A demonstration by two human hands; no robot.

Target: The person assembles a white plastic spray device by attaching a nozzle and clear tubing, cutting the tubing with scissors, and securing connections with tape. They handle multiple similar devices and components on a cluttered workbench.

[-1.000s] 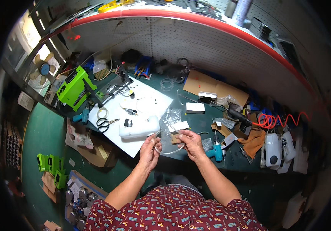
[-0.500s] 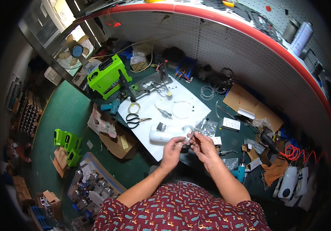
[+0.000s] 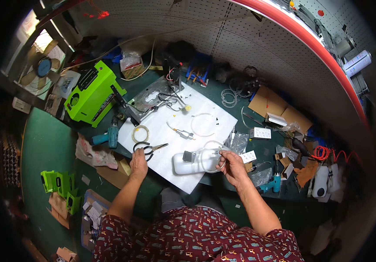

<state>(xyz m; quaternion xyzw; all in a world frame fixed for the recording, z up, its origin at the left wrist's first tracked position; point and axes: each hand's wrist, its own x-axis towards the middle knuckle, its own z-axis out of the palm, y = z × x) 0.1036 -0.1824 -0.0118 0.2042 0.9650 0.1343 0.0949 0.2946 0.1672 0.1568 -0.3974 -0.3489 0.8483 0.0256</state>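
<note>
My right hand (image 3: 234,167) pinches a thin clear tube (image 3: 203,162), which curves in a loop over a white plastic bottle (image 3: 196,165). The bottle lies on its side on the white sheet, with a small grey square piece (image 3: 189,156) on its upper side. At the sheet's left edge, my left hand (image 3: 138,165) has its fingers stretched to the black looped handles of the scissors (image 3: 156,148). Its fingertips meet one handle loop. Above the scissors lies a roll of pale tape (image 3: 140,134). A small metal fitting with tubing (image 3: 183,134) lies mid-sheet, near another curled clear tube (image 3: 202,114).
A green machine housing (image 3: 92,96) and a teal power drill (image 3: 110,135) stand at the left. To the right are a small white box (image 3: 260,133), plastic bags (image 3: 238,143), another teal drill (image 3: 275,182) and a red coiled hose (image 3: 321,153). A fan (image 3: 43,67) stands far left.
My left hand has left the tube beside my right hand and moved left to the scissors. My right hand still holds the tube by the bottle. The view has shifted.
</note>
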